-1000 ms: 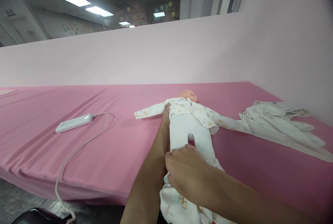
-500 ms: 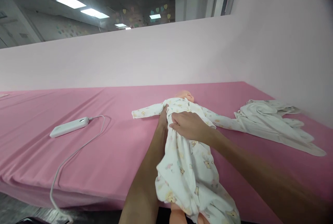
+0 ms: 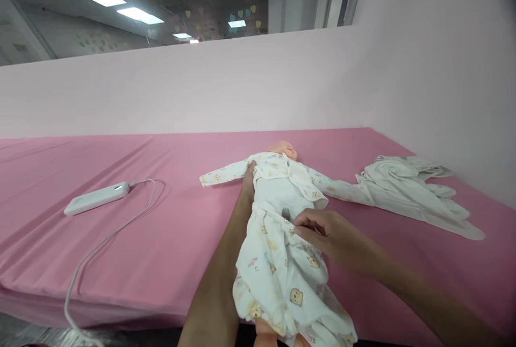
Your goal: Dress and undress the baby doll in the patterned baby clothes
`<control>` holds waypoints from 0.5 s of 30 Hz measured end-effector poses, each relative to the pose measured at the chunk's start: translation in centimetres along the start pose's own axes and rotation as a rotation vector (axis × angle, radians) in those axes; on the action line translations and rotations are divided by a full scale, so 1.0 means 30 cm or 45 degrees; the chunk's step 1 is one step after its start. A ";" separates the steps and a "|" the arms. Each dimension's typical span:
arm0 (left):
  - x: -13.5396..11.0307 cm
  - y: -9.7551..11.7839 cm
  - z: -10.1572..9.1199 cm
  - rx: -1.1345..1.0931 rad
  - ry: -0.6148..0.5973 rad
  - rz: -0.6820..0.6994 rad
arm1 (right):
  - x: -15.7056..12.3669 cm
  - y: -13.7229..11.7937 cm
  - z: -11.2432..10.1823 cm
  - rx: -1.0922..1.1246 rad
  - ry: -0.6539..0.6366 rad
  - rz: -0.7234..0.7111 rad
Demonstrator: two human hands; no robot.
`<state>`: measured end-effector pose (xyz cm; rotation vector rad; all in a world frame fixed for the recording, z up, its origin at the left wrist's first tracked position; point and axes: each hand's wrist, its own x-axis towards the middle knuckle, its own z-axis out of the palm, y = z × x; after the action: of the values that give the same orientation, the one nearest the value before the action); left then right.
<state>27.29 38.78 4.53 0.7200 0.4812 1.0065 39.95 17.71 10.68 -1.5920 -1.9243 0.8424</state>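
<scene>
A baby doll (image 3: 284, 149) lies on its back, head toward the wall, wearing a white printed baby shirt (image 3: 271, 165) with its long sleeves spread. Its white midriff (image 3: 274, 192) shows between the shirt and the printed baby pants (image 3: 278, 277). My left hand (image 3: 249, 181) is at the doll's side below the armpit, closed around its torso, with some fingers hidden behind it. At the waistband of the pants, my right hand (image 3: 320, 228) is closed in a pinch on the cloth. The doll's bare legs (image 3: 266, 333) stick out at the bottom.
A crumpled white garment (image 3: 411, 191) lies at the right, beside the end of the shirt sleeve. On the left is a white elongated device (image 3: 97, 198) with a cable (image 3: 108, 236) running over the edge of the pink sheet (image 3: 169, 261). A white wall (image 3: 181, 94) rises behind.
My right hand has moved down and toward me, from the doll's chest to its waist. The pants' waistband has come down with it, baring the midriff. My left hand stays at the doll's side.
</scene>
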 end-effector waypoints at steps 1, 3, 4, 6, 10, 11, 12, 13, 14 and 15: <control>0.003 -0.002 0.001 -0.006 -0.009 -0.009 | -0.016 0.007 -0.010 0.029 -0.033 0.026; 0.005 -0.002 0.005 -0.014 -0.018 -0.004 | -0.020 0.008 -0.018 0.009 -0.016 0.026; 0.004 -0.002 0.006 -0.015 -0.015 0.008 | -0.009 0.003 -0.016 -0.020 0.019 -0.003; 0.001 0.000 0.006 -0.011 0.000 0.030 | 0.028 -0.010 -0.001 -0.087 0.103 -0.098; -0.003 0.004 -0.006 0.007 0.024 0.028 | 0.099 -0.030 0.038 -0.138 0.230 -0.167; -0.003 0.005 -0.008 0.010 0.023 0.027 | 0.110 -0.034 0.045 -0.126 0.273 -0.150; -0.004 0.005 -0.009 0.011 0.019 0.027 | 0.119 -0.038 0.050 -0.116 0.319 -0.135; -0.005 0.006 -0.009 0.012 0.010 0.027 | 0.126 -0.042 0.054 -0.111 0.362 -0.127; -0.006 0.006 -0.006 0.011 -0.006 0.024 | 0.134 -0.046 0.058 -0.117 0.396 -0.126; -0.009 0.007 -0.002 0.006 -0.031 0.022 | 0.142 -0.051 0.060 -0.127 0.418 -0.128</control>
<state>26.99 38.63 4.65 0.7410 0.4568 1.0118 36.83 21.44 10.54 -1.5633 -1.8131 0.4190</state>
